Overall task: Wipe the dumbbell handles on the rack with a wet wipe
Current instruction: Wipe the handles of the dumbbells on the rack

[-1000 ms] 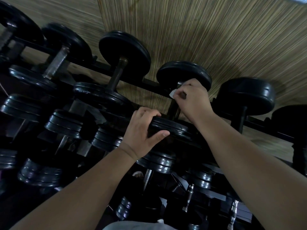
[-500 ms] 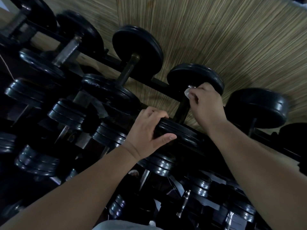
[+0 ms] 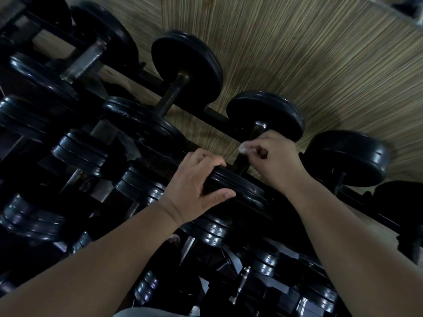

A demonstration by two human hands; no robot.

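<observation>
Our right grip clenches the crumpled white wet wipe round the dark metal dumbbell handle, just beyond the black round plate our left grip grasps; we should steady it and wipe full-length.

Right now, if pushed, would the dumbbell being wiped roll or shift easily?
Probably heavy: the dumbbell has thick black plates at both ends. Its round plates could roll, but it sits across the rack, which likely checks that. The left hand grips the near plate, perhaps to stop it turning while the right hand rubs with the wet wipe.
</observation>
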